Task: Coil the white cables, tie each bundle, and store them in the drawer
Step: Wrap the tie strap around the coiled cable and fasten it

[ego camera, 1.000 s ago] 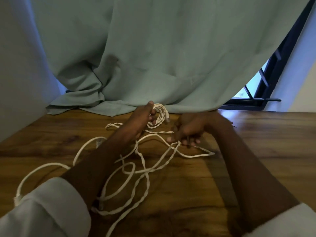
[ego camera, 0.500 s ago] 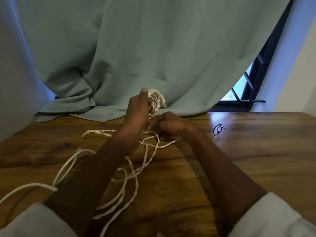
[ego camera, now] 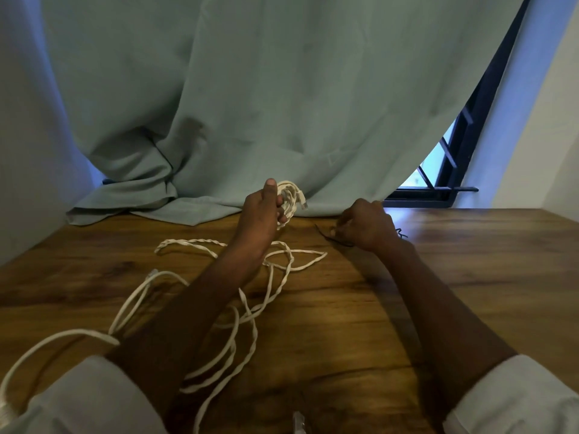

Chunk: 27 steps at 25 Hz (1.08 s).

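Since the frame half a second earlier, the right hand is pulling away from the coil and is now pinching a thin black tie against the desk, well to the right of the left hand. The left hand is gripping the coiled white cable bundle with its fingers curled round it and its thumb pointing up, holding the bundle just above the desk. A clear plug is sticking out at the right of the bundle. Below and to the left of the left hand, loose white cables, some twisted, are sprawling across the desk under the left forearm toward the near edge. A second small black tie is showing just beyond the right hand. Behind both hands, a pale green curtain is pooling onto the far edge of the desk, and a dark window frame is showing to the right of it.
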Tool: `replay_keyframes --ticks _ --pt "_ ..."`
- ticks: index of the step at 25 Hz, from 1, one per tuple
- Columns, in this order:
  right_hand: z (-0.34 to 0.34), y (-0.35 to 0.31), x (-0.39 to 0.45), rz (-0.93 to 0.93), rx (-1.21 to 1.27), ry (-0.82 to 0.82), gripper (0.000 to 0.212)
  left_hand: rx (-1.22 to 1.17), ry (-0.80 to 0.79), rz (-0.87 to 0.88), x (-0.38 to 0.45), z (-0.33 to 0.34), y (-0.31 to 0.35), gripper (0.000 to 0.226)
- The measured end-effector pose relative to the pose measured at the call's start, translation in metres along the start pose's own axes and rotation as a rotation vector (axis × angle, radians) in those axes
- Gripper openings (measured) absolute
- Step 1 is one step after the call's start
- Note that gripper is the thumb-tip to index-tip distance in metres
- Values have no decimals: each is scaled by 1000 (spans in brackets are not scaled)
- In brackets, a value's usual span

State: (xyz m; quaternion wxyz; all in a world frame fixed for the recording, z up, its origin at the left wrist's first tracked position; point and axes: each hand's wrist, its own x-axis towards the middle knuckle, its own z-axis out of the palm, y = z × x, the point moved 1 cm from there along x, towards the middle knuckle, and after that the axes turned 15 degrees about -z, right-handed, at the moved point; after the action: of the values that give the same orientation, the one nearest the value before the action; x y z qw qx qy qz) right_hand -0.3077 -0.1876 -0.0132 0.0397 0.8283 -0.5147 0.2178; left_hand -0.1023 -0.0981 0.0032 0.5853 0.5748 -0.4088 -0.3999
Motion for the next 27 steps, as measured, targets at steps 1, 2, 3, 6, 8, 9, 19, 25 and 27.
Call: replay_keyframes --ticks 1,2,3,6,8,9,19,25,27 --pt "1 -2 0 -10 -66 -93 34 7 24 -7 1 -2 0 51" --pt "4 -4 1 -13 -106 -143 36 4 43 -11 2 -5 1 51" --pt "6 -3 2 -15 -107 -145 32 -2 52 -15 4 -7 2 52" --pt "10 -5 2 -27 -11 -18 15 -4 57 -30 7 -10 1 52" --pt "6 -6 4 -22 174 110 12 -14 58 -29 9 -10 -1 52" --pt "2 -7 6 -6 284 174 12 -24 56 -30 9 -10 -1 52" --pt "-13 -13 -1 257 957 312 17 -34 59 -50 18 -13 -1 53" --pt "-13 -27 2 188 1145 270 14 -58 67 -30 15 -20 13 52" --pt "-10 -38 4 124 1239 251 10 -83 110 20 10 -30 30 50"
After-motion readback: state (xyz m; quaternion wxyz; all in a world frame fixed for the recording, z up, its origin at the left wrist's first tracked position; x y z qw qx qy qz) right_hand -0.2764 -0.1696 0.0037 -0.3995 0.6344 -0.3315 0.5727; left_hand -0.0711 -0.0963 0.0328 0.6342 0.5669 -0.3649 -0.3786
